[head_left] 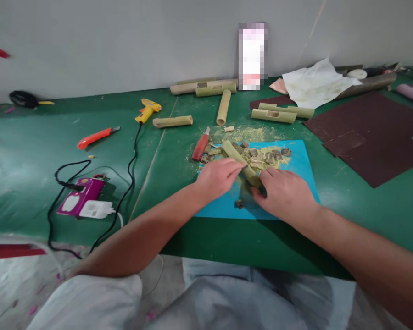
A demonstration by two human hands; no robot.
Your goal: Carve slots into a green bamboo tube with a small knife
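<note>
A bamboo tube [236,153] slants over a blue sheet [301,156] in the middle of the green table. My right hand [289,192] is closed around the tube's near end, thumb below and fingers on top. My left hand [220,178] is closed in a pinch against the side of the tube; what sits between its fingertips is too small to name. Beneath and behind the tube lie dark scraps [275,156] and pale green shavings. A red-handled cutter [201,145] rests at the sheet's upper left corner.
Several cut bamboo tubes [223,107] lie toward the wall. To the left are a yellow glue gun [147,111], an orange utility knife [95,138] and a purple power strip [84,195] with trailing cords. Dark brown sheets [375,137] and white paper [318,85] lie at right.
</note>
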